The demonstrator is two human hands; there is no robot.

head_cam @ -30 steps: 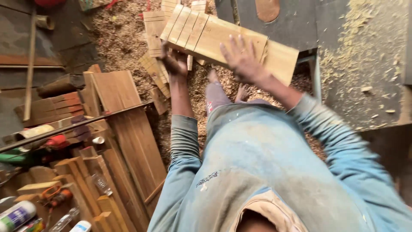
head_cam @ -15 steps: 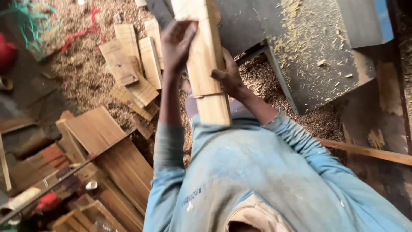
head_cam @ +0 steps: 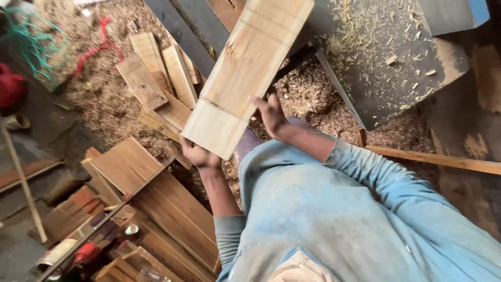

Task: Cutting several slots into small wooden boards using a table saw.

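- Looking down through the head cam, both my hands are on one pale wooden board (head_cam: 248,73). It runs tilted from about 7 o'clock up to 1 o'clock across the middle of the view and is held up off the floor, with pencil-like lines across its face.
- My left hand (head_cam: 201,156) is at the board's lower end, around 8 o'clock of center. The fingers are curled under that bottom corner and wrapped tight on it.
- My right hand (head_cam: 272,116) sits on the board's right edge near center. The fingers go behind the wood, so it looks like a closed grip, but I can't really see the fingertips.
- Both blue sleeves (head_cam: 376,172) and a light blue shirt fill the lower right, 4 to 6 o'clock.
- The sawdust-covered floor (head_cam: 104,99) spreads under the board, with a loose pile of short offcut planks (head_cam: 156,83) at 10 o'clock, well apart from my hands.
- A stack of darker planks (head_cam: 156,198) leans at 7 o'clock, just below my left hand.
- A dark metal machine table (head_cam: 396,62) dusted with chips sits at 1 to 2 o'clock.
- A long thin batten (head_cam: 443,159) lies at 3 o'clock.
- Green cord (head_cam: 31,42) is bunched at the 10 o'clock corner.
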